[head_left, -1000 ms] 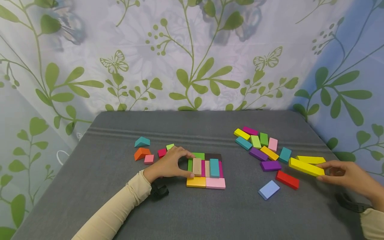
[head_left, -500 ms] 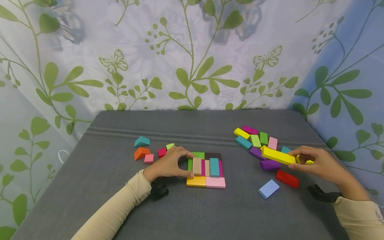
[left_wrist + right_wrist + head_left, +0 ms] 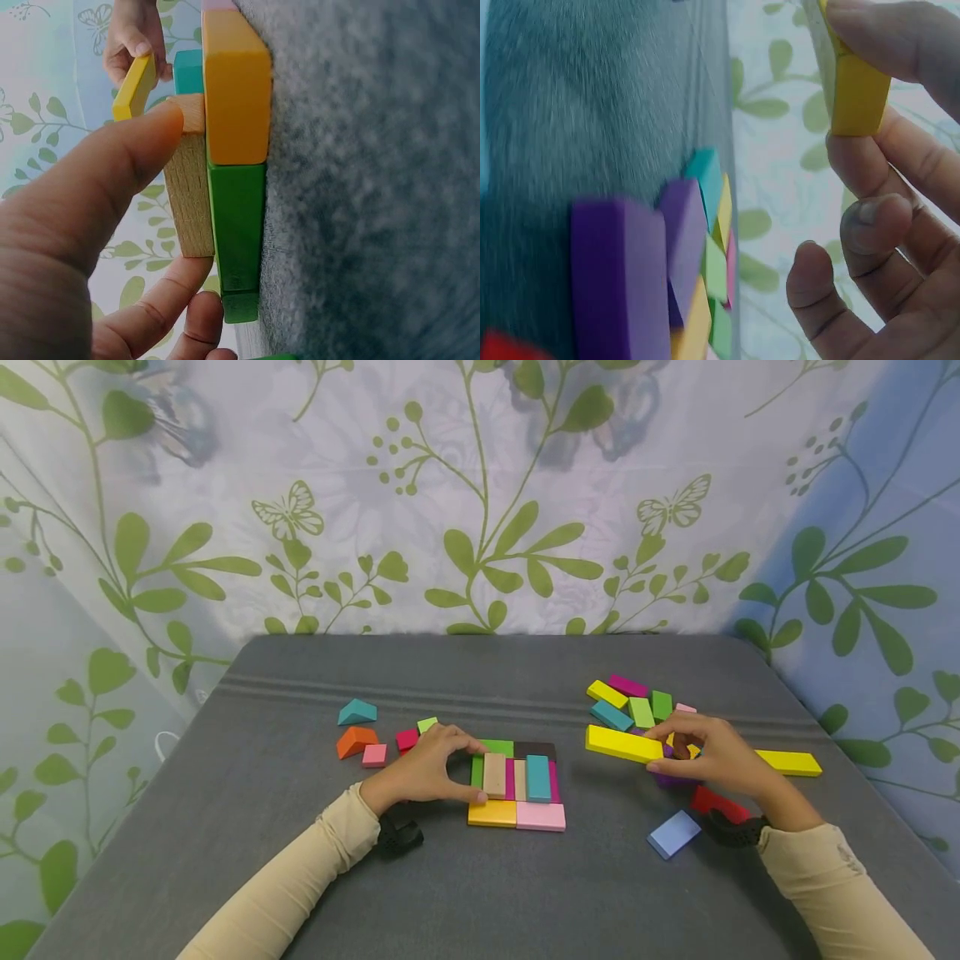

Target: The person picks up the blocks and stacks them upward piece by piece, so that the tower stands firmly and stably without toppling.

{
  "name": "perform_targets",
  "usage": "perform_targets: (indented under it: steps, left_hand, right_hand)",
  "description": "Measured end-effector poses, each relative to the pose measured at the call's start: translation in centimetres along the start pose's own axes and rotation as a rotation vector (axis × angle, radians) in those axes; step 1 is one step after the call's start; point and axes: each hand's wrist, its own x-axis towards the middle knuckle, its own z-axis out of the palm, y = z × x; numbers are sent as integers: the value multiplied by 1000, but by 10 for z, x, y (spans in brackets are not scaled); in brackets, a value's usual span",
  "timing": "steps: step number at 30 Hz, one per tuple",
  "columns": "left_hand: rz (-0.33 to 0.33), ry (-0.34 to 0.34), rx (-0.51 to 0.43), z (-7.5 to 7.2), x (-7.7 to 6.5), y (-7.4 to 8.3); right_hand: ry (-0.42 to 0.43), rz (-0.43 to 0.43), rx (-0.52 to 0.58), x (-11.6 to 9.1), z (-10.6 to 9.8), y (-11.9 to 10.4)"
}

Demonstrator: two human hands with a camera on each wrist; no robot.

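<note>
Head view: our right hand [image 3: 708,750] pinches a long yellow block [image 3: 622,744] by one end, aloft between the pile [image 3: 640,712] and the flat layer [image 3: 540,817]; our left hand [image 3: 426,768] grips a wooden block [image 3: 494,776] by its ends, atop that layer. We'd hold yellow level, wood steady, no shoving the layer. Counts: long yellows two, including the far-right block [image 3: 791,763]; atop the layer two, wooden plus teal block [image 3: 537,778]; loose left pieces [image 3: 357,742], five visible. Pile's partly hidden, total uncertain.

We see one yellow block [image 3: 621,743], one wood-coloured block [image 3: 494,776], the grey table [image 3: 585,893], and the whitish curtain [image 3: 337,452] with green leaves [image 3: 461,551].
</note>
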Motion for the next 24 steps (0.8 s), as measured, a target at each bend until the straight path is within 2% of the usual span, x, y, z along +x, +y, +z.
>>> perform_targets:
  steps: [12, 24]
  left_hand:
    - [2, 9, 19, 1, 1, -1]
    - [-5, 5, 7, 1, 2, -3]
  right_hand:
    - [-39, -88, 74, 29, 33, -8]
    - [-107, -49, 134, 48, 65, -22]
